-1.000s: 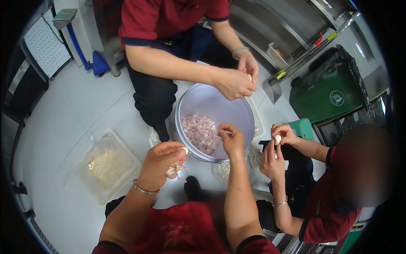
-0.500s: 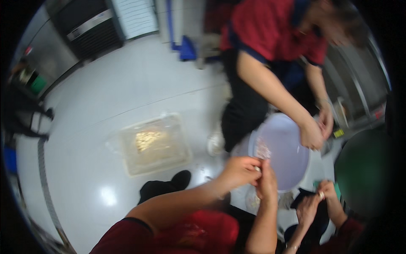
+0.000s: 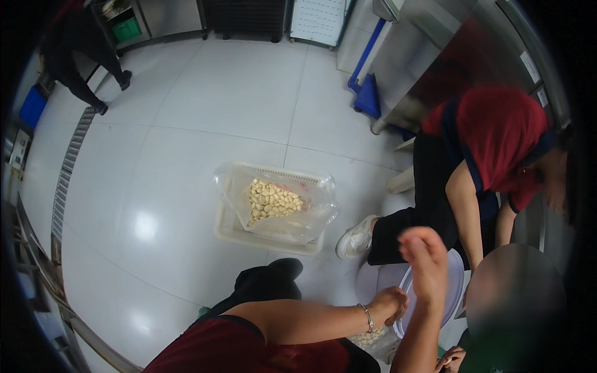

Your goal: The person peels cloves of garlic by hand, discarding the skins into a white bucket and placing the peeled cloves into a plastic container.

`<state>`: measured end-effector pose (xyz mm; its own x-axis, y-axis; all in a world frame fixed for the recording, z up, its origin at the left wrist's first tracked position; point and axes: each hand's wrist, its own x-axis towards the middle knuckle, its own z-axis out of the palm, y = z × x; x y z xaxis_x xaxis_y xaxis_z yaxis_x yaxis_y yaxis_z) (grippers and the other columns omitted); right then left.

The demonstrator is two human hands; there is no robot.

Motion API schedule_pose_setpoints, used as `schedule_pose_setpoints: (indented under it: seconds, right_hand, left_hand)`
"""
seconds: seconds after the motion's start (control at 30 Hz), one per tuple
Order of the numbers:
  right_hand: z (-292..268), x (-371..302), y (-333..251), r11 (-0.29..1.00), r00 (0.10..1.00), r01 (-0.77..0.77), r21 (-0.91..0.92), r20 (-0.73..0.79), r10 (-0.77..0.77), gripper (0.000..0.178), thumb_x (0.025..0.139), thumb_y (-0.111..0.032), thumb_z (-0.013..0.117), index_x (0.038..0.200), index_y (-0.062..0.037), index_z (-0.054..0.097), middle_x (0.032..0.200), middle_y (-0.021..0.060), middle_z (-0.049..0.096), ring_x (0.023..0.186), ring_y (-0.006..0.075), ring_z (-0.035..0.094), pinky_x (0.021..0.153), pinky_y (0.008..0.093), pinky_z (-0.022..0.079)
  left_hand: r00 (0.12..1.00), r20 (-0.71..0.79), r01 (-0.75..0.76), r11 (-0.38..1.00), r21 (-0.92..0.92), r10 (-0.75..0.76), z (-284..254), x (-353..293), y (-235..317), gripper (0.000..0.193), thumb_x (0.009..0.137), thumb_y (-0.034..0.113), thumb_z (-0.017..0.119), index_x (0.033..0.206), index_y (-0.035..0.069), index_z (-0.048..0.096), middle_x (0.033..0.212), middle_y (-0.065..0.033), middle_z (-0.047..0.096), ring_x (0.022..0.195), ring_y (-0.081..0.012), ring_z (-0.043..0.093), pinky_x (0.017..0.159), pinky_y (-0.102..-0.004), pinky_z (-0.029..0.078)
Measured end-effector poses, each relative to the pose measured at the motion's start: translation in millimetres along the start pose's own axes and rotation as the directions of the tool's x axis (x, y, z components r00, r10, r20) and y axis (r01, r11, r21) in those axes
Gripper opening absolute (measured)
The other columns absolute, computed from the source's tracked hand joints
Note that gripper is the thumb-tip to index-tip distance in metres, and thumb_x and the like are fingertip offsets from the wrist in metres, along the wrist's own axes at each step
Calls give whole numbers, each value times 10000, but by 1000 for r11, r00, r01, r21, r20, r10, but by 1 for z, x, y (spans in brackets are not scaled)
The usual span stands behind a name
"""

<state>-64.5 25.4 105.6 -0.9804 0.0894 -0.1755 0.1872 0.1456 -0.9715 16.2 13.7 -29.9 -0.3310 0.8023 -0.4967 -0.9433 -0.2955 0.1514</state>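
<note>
My left hand (image 3: 390, 304), with a bracelet at its wrist, is closed beside the rim of a pale lilac tub (image 3: 453, 298). Whatever its curled fingers hold is hidden. Raised above the tub is my right hand (image 3: 426, 258), its fingers bent and blurred, so I cannot see whether anything is in them. Below my left hand, a clear bag (image 3: 382, 342) of pale pieces shows in part. A cream plastic basket (image 3: 227, 233) on the floor holds an open clear bag (image 3: 317, 217) with peeled garlic cloves (image 3: 273, 200), as far as their look tells.
A co-worker in a red shirt (image 3: 497, 137) bends over the tub's far right side. Another person's hand (image 3: 453, 357) shows at the lower right. Someone in dark trousers (image 3: 78, 62) stands far left, near a floor drain (image 3: 68, 168). A blue wheeled stand (image 3: 368, 96) is at the back.
My hands were together over the tub with a small white piece between them. Now they are apart, the right one raised. The view has shifted, and the co-worker bends lower.
</note>
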Motion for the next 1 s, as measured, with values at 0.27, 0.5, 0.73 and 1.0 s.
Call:
schedule_pose_setpoints:
  seconds: [0.27,0.5,0.73,1.0]
  right_hand:
    - [146,54,5,898,922,216,-382,383,-59,200,880,-147,584,1026,-12,605,929,107,649,849,184,628,707,263,481]
    - [61,8,-44,875,906,261,-407,415,-78,189,853,-26,592,1038,10,605,982,95,627,887,137,605,778,249,473]
    - [-77,-100,20,976,884,210,53,-437,-167,123,900,-40,552,985,27,611,931,70,637,815,114,573,756,236,459]
    - [-86,-148,85,965,775,154,210,-632,14,137,827,-26,647,960,7,636,841,17,602,698,74,514,642,190,408]
  left_hand:
    - [994,-9,-100,965,242,106,13,-33,-1,89,846,176,562,901,106,563,705,-33,564,574,-159,524,497,-331,413]
    - [992,-43,-114,985,132,121,7,-28,19,61,824,149,548,831,89,560,681,-20,557,590,-149,526,488,-298,386]
    - [982,152,-82,979,-188,112,23,-32,46,200,897,191,501,913,16,597,865,-101,623,790,-190,603,691,-312,491]
    - [989,133,-58,996,-75,67,22,-29,37,250,941,256,483,979,29,581,978,-94,606,942,-190,574,849,-327,458]
